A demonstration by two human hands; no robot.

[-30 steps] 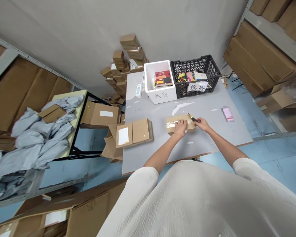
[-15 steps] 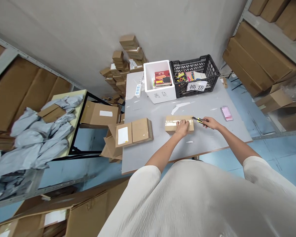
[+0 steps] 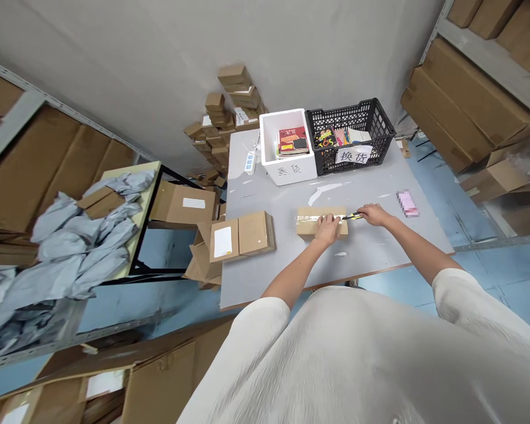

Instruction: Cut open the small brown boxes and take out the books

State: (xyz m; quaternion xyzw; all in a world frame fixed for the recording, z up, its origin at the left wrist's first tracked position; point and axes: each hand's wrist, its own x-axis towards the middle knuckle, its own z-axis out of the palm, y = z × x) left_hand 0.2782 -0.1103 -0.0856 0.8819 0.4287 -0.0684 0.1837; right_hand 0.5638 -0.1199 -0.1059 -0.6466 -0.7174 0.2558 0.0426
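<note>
A small brown cardboard box (image 3: 307, 227) with shiny clear tape along its top lies on the grey table. My left hand (image 3: 328, 228) rests on top of the box, fingers apart and pressing against it. In my closed right hand (image 3: 374, 214) is a black and yellow utility knife (image 3: 355, 216). Its front end points left over the right part of the box, close to my left fingertips. Whether the blade touches the tape, I cannot tell.
Two brown boxes (image 3: 242, 237) sit at the table's left. Behind are a white foam bin (image 3: 287, 171) and a black crate (image 3: 382, 141), both containing books. A pixelated pink item (image 3: 407, 203) lies right. Grey mailing bags (image 3: 83, 235) cover a side table.
My right hand has moved the knife slightly left and down, bringing its front end over the box near my left fingers. My left hand stays on the box.
</note>
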